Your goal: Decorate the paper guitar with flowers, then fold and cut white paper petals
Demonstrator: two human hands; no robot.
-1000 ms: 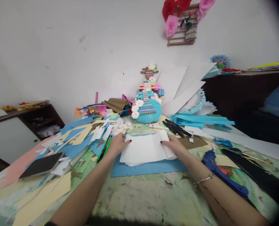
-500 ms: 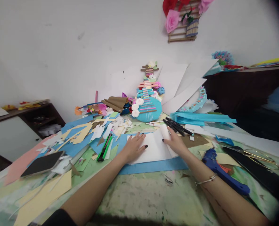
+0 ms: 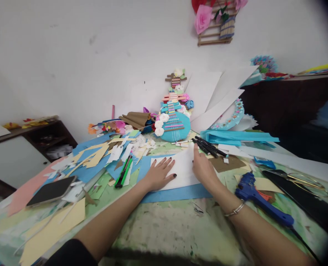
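Left hand (image 3: 160, 176) lies spread, partly hiding white paper (image 3: 184, 170); right hand's (image 3: 205, 169) grip is unclear.

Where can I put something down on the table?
At the front, the table between left arm, right arm and blue sheet is mostly bare, apart from tiny bits. It's crowded left, with paper scraps and the phone, and right, around the glue gun. The middle is taken: left hand and right hand on white paper.

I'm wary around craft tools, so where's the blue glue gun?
In the head view, the blue glue gun lies at right on the table, between the right forearm and the gold-handled scissors.
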